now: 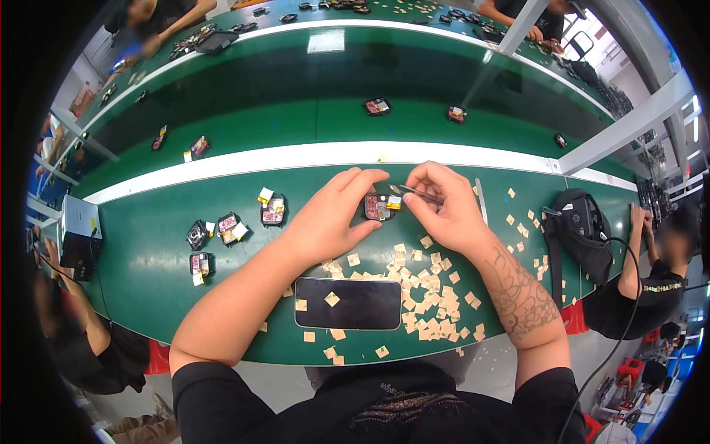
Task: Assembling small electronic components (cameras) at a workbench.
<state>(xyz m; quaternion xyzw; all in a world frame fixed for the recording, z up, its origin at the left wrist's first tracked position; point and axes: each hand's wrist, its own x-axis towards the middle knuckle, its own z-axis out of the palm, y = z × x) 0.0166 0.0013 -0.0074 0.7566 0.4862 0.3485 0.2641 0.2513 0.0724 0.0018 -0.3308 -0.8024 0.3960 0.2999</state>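
A small black device housing with a reddish circuit board and a yellow-and-white battery rests on the green table in front of me. My left hand curls around its left side, thumb low and fingers along the top, steadying it. Between the thumb and fingers of my right hand is a pair of tweezers, their tips pointing left, just above the battery. Several similar open housings lie to the left of my left forearm, some with batteries hanging out.
Many small beige paper squares are strewn below my hands, a few on a dark smartphone. A black bag sits at right, a grey box at left. Beyond a white rail, more housings lie on green surface. Other people work around.
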